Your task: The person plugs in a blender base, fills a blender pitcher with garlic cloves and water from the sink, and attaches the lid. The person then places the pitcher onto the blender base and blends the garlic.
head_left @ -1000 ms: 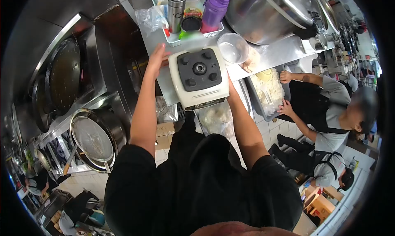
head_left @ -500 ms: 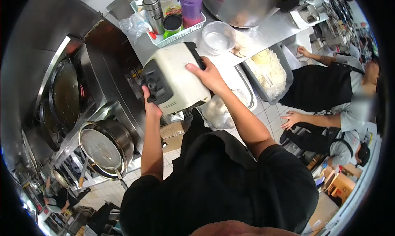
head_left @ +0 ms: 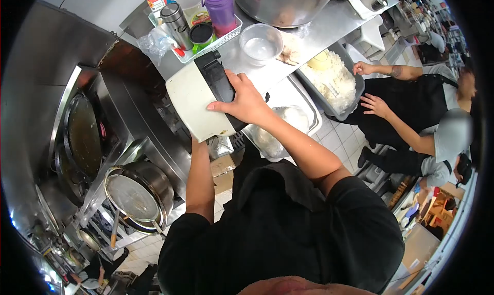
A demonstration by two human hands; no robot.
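I hold a cream blender base [head_left: 193, 104] with a black underside, tipped onto its side above the steel counter's [head_left: 309, 35] front edge. My right hand [head_left: 242, 99] grips its black face from the right. My left hand is hidden beneath the base; only the left forearm [head_left: 199, 171] shows rising up to it. A clear empty plastic tub [head_left: 260, 42] stands just behind the base on the counter.
A white basket [head_left: 206, 45] with a steel flask, a purple bottle and a dark jar sits at the back. A grey bin of white shredded food [head_left: 334, 81] is at right, where another person's hands [head_left: 373, 104] work. Woks and a pot with strainer [head_left: 136, 194] stand left.
The blender base has been turned from upright, socket facing up, over onto its side. My right hand shifted onto its black face and my left hand went underneath.
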